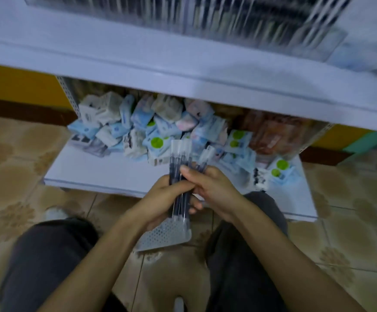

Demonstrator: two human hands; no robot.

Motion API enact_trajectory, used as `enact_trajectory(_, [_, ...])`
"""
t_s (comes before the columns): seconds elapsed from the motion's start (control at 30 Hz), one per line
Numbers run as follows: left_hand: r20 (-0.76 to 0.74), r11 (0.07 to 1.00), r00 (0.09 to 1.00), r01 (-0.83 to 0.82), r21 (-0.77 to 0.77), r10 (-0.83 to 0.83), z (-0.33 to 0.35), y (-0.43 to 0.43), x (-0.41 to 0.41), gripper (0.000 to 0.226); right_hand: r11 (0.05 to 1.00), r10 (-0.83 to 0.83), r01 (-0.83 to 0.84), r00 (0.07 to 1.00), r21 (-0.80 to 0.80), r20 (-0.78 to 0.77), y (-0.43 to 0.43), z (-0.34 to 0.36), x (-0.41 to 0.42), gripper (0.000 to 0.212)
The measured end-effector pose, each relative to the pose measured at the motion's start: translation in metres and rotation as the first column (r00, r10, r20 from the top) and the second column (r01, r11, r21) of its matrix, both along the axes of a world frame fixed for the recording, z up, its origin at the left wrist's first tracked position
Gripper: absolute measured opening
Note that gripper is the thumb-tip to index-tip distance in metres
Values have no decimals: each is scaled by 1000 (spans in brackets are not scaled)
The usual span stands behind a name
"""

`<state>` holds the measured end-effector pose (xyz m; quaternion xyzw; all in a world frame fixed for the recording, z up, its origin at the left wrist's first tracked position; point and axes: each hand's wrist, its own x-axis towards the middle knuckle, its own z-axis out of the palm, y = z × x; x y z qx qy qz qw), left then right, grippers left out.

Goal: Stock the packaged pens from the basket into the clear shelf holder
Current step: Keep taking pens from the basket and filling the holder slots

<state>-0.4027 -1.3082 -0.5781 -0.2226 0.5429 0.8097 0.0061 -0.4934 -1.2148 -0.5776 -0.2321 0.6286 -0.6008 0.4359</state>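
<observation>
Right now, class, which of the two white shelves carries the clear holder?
The upper shelf: the clear holder stands on it, while the lower shelf bears heaped small packets.

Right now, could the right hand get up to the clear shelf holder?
Probably yes. Nothing stands between the right hand and the clear shelf holder; it must only rise past the shelf edge. Both it and the left hand grip packaged pens.

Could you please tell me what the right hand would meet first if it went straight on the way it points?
The right hand points up-left, into the clear-sleeved dark pens gripped by the left hand; beyond them probably the pale blue tissue packs, though depth is unclear.
</observation>
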Motion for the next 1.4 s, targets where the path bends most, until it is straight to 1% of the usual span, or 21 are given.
enact_trajectory(0.07, [-57, 999, 998, 6, -33, -8, 26, 3, -7, 20, 999, -8, 5, 995, -39, -98, 7, 27, -10, 24])
enact_trajectory(0.13, [-101, 989, 993, 43, -143, -58, 47, 3, -14, 20, 997, -5, -5, 992, -83, -127, 15, 49, -17, 25])
enact_trajectory(0.2, [-132, 961, 982, 99, -259, -136, 63, 4, -21, 20, 994, -26, 8, 985, -107, -169, 20, 63, -23, 31])
enact_trajectory(0.3, [-176, 935, 968, 112, -337, -179, 76, 7, -28, 18, 978, -54, 15, 981, -210, -185, 23, 71, -25, 43])
enact_trajectory(0.37, [-226, 946, 964, 61, -318, -138, 81, 10, -28, 15, 957, -118, 69, 980, -282, -160, 23, 78, -24, 44])
enact_trajectory(0.4, [-260, 958, 959, 35, -283, -112, 84, 11, -29, 16, 943, -178, 128, 974, -307, -141, 24, 82, -25, 39])
enact_trajectory(0.47, [-316, 981, 947, -7, -192, -55, 92, 11, -31, 22, 900, -314, 248, 939, -359, -138, 25, 90, -29, 15])
enact_trajectory(0.5, [-332, 988, 943, -28, -151, -24, 96, 10, -32, 21, 878, -371, 291, 915, -380, -158, 26, 96, -32, 10])
enact_trajectory(0.53, [-345, 993, 939, -44, -112, 3, 101, 9, -33, 20, 862, -411, 316, 893, -397, -181, 26, 102, -34, 14])
enact_trajectory(0.6, [-359, 995, 933, -63, -75, 32, 112, 5, -35, 22, 840, -440, 330, 878, -431, -186, 24, 115, -38, 10])
enact_trajectory(0.63, [-361, 994, 932, -68, -83, 33, 117, 2, -37, 22, 832, -447, 333, 876, -444, -181, 22, 121, -39, 8])
enact_trajectory(0.73, [-351, 984, 936, -89, -157, 29, 129, -5, -45, 20, 827, -470, 342, 856, -446, -214, 15, 134, -42, 15])
enact_trajectory(0.83, [-370, 959, 928, -152, -240, 54, 134, -9, -59, 20, 851, -457, 302, 829, -430, -321, 9, 139, -47, 10])
enact_trajectory(0.97, [-425, 950, 904, -167, -265, 40, 141, -10, -87, 18, 859, -458, 278, 791, -429, -405, 11, 140, -62, 14])
enact_trajectory(1.07, [-455, 938, 891, -160, -309, 2, 153, -7, -118, 18, 848, -498, 302, 738, -436, -456, 19, 150, -87, 18])
enact_trajectory(1.13, [-456, 917, 889, -151, -369, -37, 159, -3, -144, 21, 856, -502, 319, 698, -406, -510, 23, 160, -111, 17])
enact_trajectory(1.2, [-444, 904, 895, -151, -400, -46, 161, 0, -169, 22, 858, -508, 343, 683, -383, -525, 27, 169, -136, 18])
enact_trajectory(1.23, [-430, 903, 902, -159, -398, -31, 160, 2, -181, 20, 838, -540, 375, 676, -396, -502, 29, 174, -148, 18])
enact_trajectory(1.27, [-424, 914, 906, -162, -371, -11, 160, 3, -192, 17, 797, -598, 426, 654, -428, -463, 32, 178, -161, 20])
enact_trajectory(1.33, [-425, 951, 905, -156, -265, 30, 159, 5, -211, 14, 686, -723, 516, 568, -514, -394, 41, 186, -189, 25])
enact_trajectory(1.4, [-417, 966, 907, -156, -205, 58, 158, 5, -225, 15, 625, -776, 518, 489, -584, -397, 48, 188, -213, 25])
